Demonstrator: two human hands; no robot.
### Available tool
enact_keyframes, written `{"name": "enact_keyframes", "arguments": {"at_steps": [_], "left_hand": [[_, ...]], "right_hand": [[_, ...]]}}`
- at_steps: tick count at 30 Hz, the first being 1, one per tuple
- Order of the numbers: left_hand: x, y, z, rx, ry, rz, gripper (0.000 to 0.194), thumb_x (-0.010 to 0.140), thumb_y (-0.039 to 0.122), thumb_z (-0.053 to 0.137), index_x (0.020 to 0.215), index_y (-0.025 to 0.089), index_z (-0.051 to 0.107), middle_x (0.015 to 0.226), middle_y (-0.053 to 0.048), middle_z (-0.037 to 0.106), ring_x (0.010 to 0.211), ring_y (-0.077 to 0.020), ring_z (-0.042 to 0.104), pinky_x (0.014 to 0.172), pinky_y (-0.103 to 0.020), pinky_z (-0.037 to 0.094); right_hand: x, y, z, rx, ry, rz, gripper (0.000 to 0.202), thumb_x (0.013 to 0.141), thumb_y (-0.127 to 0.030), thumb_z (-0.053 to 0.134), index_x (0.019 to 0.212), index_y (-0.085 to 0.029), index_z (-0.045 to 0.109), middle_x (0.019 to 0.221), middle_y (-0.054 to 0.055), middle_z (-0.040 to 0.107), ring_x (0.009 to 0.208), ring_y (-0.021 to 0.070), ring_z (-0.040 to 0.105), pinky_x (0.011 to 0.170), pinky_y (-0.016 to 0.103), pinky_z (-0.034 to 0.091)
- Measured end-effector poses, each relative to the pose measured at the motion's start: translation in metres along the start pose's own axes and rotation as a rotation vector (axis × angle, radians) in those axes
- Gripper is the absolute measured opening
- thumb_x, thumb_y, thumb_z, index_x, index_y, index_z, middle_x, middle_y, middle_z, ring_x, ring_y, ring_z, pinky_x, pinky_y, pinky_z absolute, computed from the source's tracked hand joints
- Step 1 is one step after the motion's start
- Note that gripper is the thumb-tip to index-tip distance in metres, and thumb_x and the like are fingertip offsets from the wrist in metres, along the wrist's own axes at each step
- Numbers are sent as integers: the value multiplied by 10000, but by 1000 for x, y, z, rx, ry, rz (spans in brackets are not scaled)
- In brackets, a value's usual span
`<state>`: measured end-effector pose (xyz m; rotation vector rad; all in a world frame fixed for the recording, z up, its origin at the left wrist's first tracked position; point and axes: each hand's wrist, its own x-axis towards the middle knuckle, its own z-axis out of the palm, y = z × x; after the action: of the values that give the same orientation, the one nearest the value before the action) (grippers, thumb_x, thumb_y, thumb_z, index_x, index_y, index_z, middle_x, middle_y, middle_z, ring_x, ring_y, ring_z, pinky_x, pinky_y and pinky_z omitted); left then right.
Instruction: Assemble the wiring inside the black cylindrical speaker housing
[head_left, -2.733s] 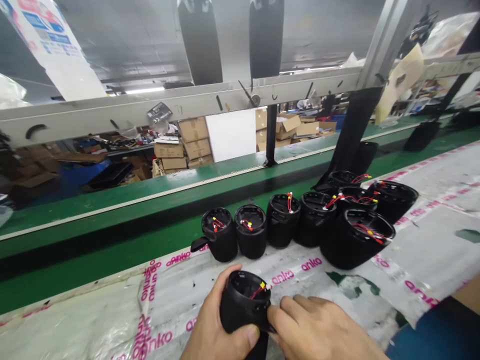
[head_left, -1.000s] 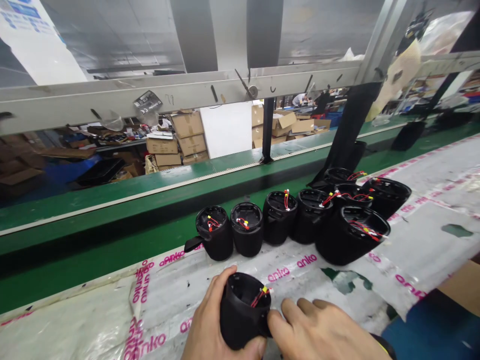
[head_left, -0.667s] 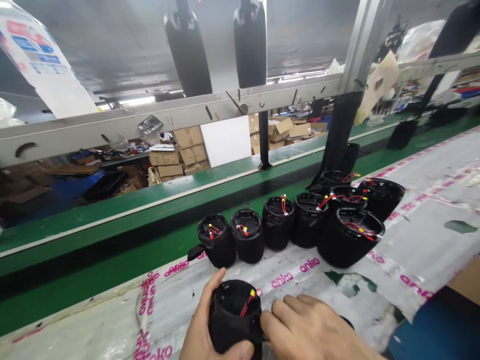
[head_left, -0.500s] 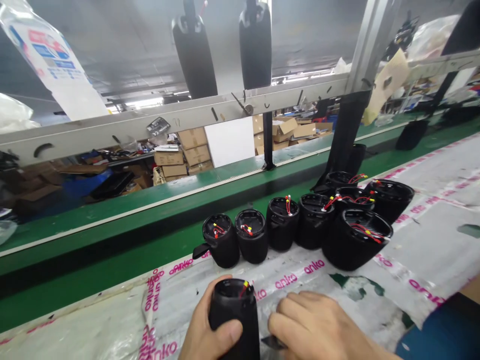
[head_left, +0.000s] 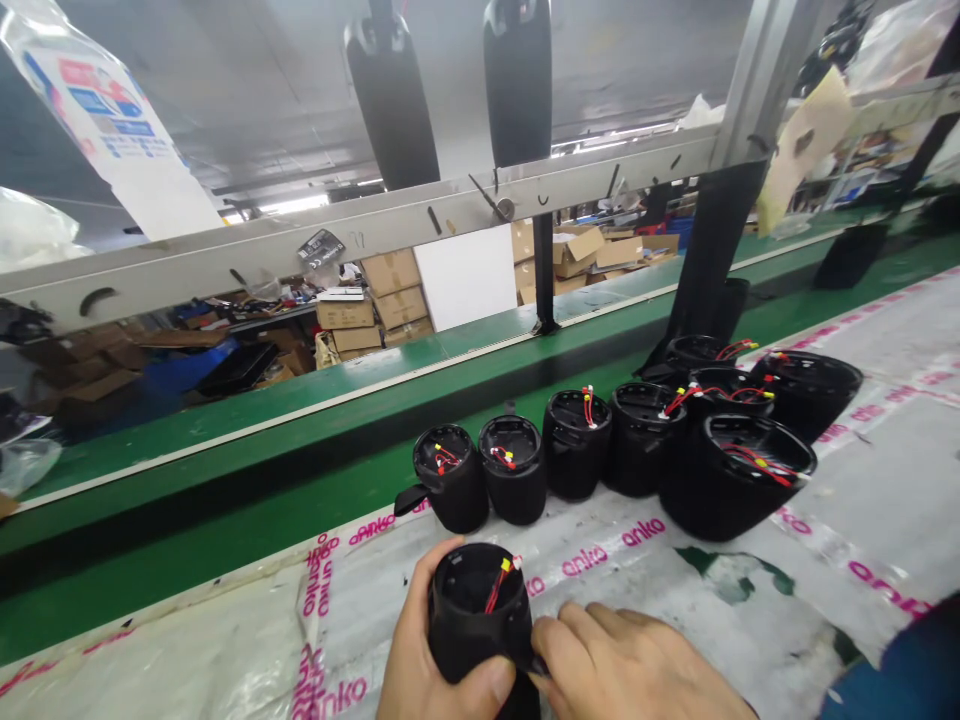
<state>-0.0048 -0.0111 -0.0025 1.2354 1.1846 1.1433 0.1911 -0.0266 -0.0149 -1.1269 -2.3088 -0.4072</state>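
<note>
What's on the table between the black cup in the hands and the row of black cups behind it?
In the head view, only bare plastic table cover with pink tape lies between held cup and row.

Both hands' wrists and the held black housing's (head_left: 480, 625) base beyond the bottom edge; label print (head_left: 321, 246) illegible.

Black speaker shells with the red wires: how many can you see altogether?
9. One black shell is held in the left hand, with the right hand touching it. Four stand in a row behind; four more cluster at right. Others may be hidden.
</note>
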Motion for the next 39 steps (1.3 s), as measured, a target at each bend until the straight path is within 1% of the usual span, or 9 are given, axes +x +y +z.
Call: {"name": "enact_keyframes", "arguments": {"at_steps": [5, 7, 10, 14, 20, 24, 30, 35, 39], "left_hand": [[1, 3, 1, 40, -57, -15, 870, 593, 458, 857, 1337, 219, 475, 1159, -71, 742, 1008, -292, 684, 878, -330, 519], [1, 6, 3, 47, -64, -16, 848, 595, 415, 838, 1332, 219, 467, 1142, -63, 748, 981, -279, 685, 898, -337, 511], [1, 10, 7, 55, -65, -27, 824, 587, 376, 818, 1319, 222, 472, 1086, -49, 760, 932, -271, 690, 861, -339, 520], [0, 14, 11, 80, -63, -41, 804, 584, 328, 773, 1316, 213, 462, 1076, -50, 757, 907, -265, 700, 843, -336, 527], [-2, 13, 15, 114, 18, -22, 795, 570, 375, 815, 1290, 224, 515, 1095, -56, 771, 998, -312, 704, 879, -359, 542], [1, 13, 15, 160, -2, 20, 768, 574, 355, 794, 1280, 210, 529, 1131, -76, 764, 1064, -336, 691, 889, -371, 544], [4, 15, 14, 206, -22, 24, 751, 581, 334, 769, 1285, 214, 536, 1159, -68, 738, 1053, -323, 696, 930, -368, 512], [6, 15, 12, 172, -27, 22, 746, 565, 320, 787, 1269, 216, 563, 1148, -75, 752, 1058, -330, 695, 895, -356, 543], [7, 12, 9, 139, -56, 24, 770, 574, 358, 832, 1279, 216, 557, 1134, -70, 755, 1028, -325, 706, 920, -371, 526]], "right_hand": [[-1, 5, -5, -70, 11, -38, 202, 849, -76, 438, 892, -273, 449, 691, -50, 538, 532, 189, 536, 496, 358, 360], [0, 7, -11, -112, 6, -49, 209, 833, -70, 443, 899, -267, 462, 700, -39, 544, 548, 201, 536, 515, 362, 361], [1, 9, -19, -148, -16, -53, 198, 837, -76, 457, 918, -254, 482, 722, -29, 560, 580, 206, 551, 549, 361, 377], [0, 11, -23, -190, -31, -64, 182, 833, -90, 478, 923, -247, 495, 728, -19, 574, 577, 208, 550, 551, 360, 379], [0, 13, -26, -232, -79, -87, 160, 827, -132, 529, 954, -230, 538, 728, -1, 589, 563, 220, 551, 518, 369, 378], [6, 15, -33, -242, -84, -111, 142, 795, -159, 580, 912, -233, 545, 713, 12, 603, 545, 228, 553, 491, 374, 384], [11, 17, -34, -228, -87, -97, 144, 760, -175, 621, 866, -238, 547, 687, 12, 598, 509, 225, 539, 449, 375, 367], [15, 16, -36, -213, -133, -101, 137, 786, -222, 655, 849, -249, 536, 678, 7, 584, 498, 225, 528, 439, 378, 357], [17, 18, -36, -189, -191, -124, 149, 814, -279, 673, 876, -241, 544, 702, 8, 574, 516, 221, 528, 437, 372, 338]]}}
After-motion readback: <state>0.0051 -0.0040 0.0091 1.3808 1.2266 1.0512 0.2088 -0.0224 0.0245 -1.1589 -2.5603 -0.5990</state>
